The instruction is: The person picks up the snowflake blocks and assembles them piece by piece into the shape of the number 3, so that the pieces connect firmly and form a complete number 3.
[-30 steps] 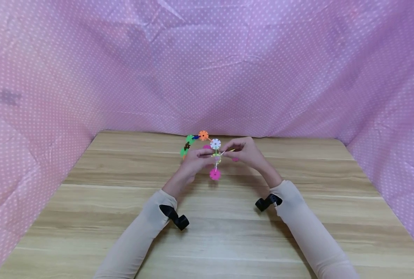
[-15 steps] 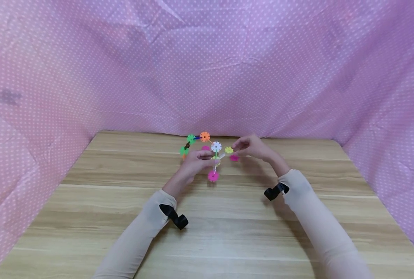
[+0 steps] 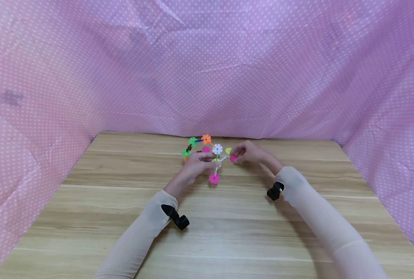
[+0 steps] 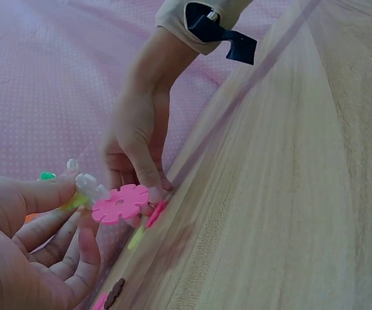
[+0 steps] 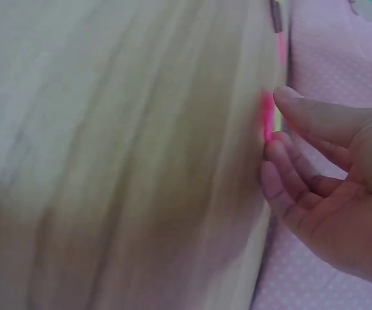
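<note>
My left hand (image 3: pixel 194 164) pinches a chain of joined plastic snowflake discs, raised above the table. An orange disc (image 3: pixel 206 139), a white disc (image 3: pixel 217 148) and green ones curve around its far side. At the near end hangs a pink disc (image 4: pixel 120 204). To the right, my right hand (image 3: pixel 249 152) is down at the tabletop, thumb and fingertips at opposite edges of a loose pink snowflake disc (image 5: pixel 267 116). Beside that piece lies a loose yellow disc (image 3: pixel 228 150). My left fingers partly hide the middle of the chain.
Behind the chain, another pink disc (image 3: pixel 206 149) and a brown disc (image 4: pixel 114 294) lie near the far edge of the wooden table (image 3: pixel 214 232). A pink dotted cloth (image 3: pixel 207 69) hangs directly behind that edge.
My right hand has let go of the yellow disc, leaving it on the table, and has moved down to the loose pink disc. The left hand keeps its hold, with the chain slightly lower.
</note>
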Motion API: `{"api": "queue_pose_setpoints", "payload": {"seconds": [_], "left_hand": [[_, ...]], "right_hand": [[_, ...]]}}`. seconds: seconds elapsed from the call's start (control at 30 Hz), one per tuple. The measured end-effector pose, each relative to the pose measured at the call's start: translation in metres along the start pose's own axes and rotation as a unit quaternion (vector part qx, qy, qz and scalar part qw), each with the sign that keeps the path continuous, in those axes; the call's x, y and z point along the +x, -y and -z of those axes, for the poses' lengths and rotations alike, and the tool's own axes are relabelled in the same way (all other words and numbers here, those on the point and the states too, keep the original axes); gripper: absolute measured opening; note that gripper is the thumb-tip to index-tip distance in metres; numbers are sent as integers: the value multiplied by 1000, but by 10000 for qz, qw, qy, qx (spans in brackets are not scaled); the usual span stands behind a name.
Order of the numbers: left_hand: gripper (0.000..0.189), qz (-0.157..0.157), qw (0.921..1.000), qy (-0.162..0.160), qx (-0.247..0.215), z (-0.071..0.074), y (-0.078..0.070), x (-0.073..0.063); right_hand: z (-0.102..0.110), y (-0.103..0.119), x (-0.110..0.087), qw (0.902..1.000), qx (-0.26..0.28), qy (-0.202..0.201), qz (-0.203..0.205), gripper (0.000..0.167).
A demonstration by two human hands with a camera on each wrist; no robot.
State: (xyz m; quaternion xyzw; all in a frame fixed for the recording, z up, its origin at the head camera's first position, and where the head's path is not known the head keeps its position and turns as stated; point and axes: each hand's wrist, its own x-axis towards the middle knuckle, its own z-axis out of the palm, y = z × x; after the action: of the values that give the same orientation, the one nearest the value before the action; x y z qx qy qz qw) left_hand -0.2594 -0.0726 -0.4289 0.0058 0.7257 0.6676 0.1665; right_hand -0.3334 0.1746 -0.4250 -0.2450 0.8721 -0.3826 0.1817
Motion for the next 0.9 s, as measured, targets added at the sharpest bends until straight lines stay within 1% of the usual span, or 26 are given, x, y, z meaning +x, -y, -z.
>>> {"api": "queue_pose_setpoints", "payload": {"seconds": [0.2, 0.37, 0.57, 0.7, 0.9], "left_hand": [[38, -2, 10000, -56, -31, -1, 2, 1], [39, -10, 9999, -113, -47, -1, 3, 3], [35, -48, 9999, -142, -1, 0, 4, 3], [33, 0, 9999, -126, -41, 0, 6, 4], [36, -12, 9999, -114, -96, 0, 8, 3]], "right_hand": [[-5, -1, 0, 9999, -99, -105, -42, 32], [-6, -1, 0, 9999, -82, -89, -30, 29], [-6, -1, 0, 9998, -125, -105, -88, 27], [-7, -1, 0, 9999, -71, -124, -34, 26], [-9, -1, -3, 9998, 64, -189, 63, 26]]}}
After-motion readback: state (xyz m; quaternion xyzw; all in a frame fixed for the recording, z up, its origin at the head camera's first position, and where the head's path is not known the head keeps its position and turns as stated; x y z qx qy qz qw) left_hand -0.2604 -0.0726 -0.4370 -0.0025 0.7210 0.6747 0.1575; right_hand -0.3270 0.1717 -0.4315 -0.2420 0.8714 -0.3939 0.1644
